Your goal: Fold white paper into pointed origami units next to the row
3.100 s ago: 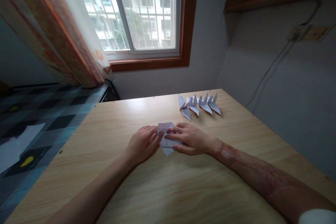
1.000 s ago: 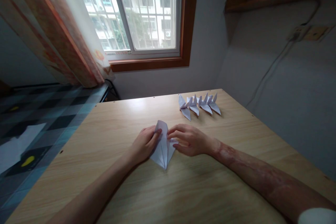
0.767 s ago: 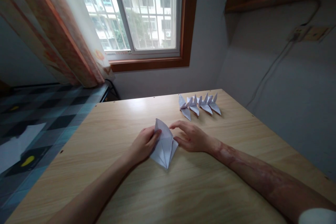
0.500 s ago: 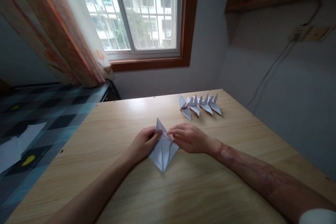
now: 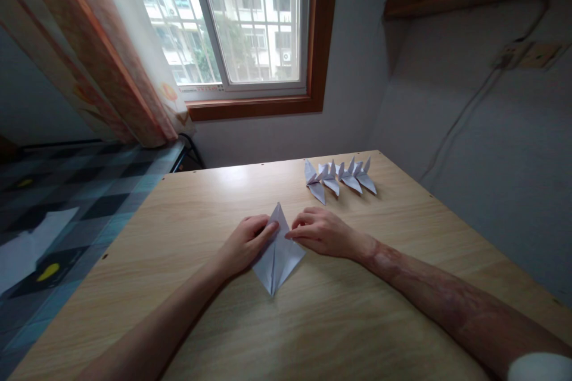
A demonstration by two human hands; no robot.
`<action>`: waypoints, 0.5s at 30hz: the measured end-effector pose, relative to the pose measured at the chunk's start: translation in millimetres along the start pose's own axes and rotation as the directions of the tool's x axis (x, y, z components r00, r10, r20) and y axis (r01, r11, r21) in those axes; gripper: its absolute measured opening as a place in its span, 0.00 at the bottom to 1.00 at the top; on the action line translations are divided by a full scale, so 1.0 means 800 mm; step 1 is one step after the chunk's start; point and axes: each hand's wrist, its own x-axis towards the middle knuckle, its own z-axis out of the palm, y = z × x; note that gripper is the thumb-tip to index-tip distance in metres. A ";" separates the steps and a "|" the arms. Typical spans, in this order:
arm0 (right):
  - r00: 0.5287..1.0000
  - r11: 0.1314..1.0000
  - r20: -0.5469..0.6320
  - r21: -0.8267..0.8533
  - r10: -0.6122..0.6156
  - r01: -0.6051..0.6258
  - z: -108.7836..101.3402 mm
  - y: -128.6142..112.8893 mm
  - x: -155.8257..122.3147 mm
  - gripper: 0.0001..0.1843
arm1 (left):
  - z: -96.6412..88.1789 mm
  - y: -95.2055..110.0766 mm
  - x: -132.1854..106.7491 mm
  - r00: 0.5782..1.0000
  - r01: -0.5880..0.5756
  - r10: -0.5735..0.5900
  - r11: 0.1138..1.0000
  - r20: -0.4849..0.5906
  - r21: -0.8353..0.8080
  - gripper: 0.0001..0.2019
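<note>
A white sheet of folded paper (image 5: 277, 259), shaped like a kite with a crease down its middle, is held just over the table in front of me. My left hand (image 5: 248, 241) grips its left edge, thumb on top and fingers underneath. At the right edge, my right hand (image 5: 319, 231) pinches the paper between thumb and curled fingers; the fingertips partly hide that edge. Beyond my right hand, several folded paper cranes (image 5: 348, 177) stand in a row with their wings spread.
The light wooden table (image 5: 201, 309) reaches toward a barred window (image 5: 263, 24). To the left, loose white paper (image 5: 36, 244) lies on a checked bedspread (image 5: 120, 184) beside a curtain (image 5: 129, 71). A cable (image 5: 465, 116) hangs from a wall socket (image 5: 531, 55) on the right.
The paper's top tip has shifted right and its right-hand flap now lies flat, showing a smooth face with one central crease. My right fingers have closed in on the edge.
</note>
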 end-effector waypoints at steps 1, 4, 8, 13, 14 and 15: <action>1.000 1.000 0.013 -0.010 -0.011 0.011 0.000 -0.001 0.000 0.09 | 0.000 0.002 -0.001 1.000 -0.006 0.006 1.000 0.008 0.019 0.22; 0.998 0.999 0.056 -0.026 -0.024 0.026 0.000 -0.003 0.000 0.12 | 0.000 0.005 -0.003 1.000 -0.017 0.018 0.999 -0.008 0.050 0.18; 0.993 0.998 0.109 -0.041 -0.043 0.047 -0.003 -0.009 0.001 0.15 | 0.003 0.000 -0.006 0.997 0.017 -0.013 0.999 -0.074 0.051 0.18; 0.978 0.995 0.181 0.014 -0.104 0.104 -0.011 -0.018 0.006 0.17 | 0.009 -0.014 -0.006 0.984 0.096 -0.103 0.994 -0.142 -0.060 0.16; 0.976 0.994 0.189 0.022 -0.111 0.108 -0.012 -0.019 0.007 0.17 | 0.010 -0.016 -0.006 0.983 0.101 -0.113 0.991 -0.146 -0.089 0.15; 0.975 0.994 0.192 0.028 -0.112 0.109 -0.012 -0.020 0.007 0.17 | 0.010 -0.017 -0.005 0.982 0.105 -0.120 0.988 -0.144 -0.110 0.15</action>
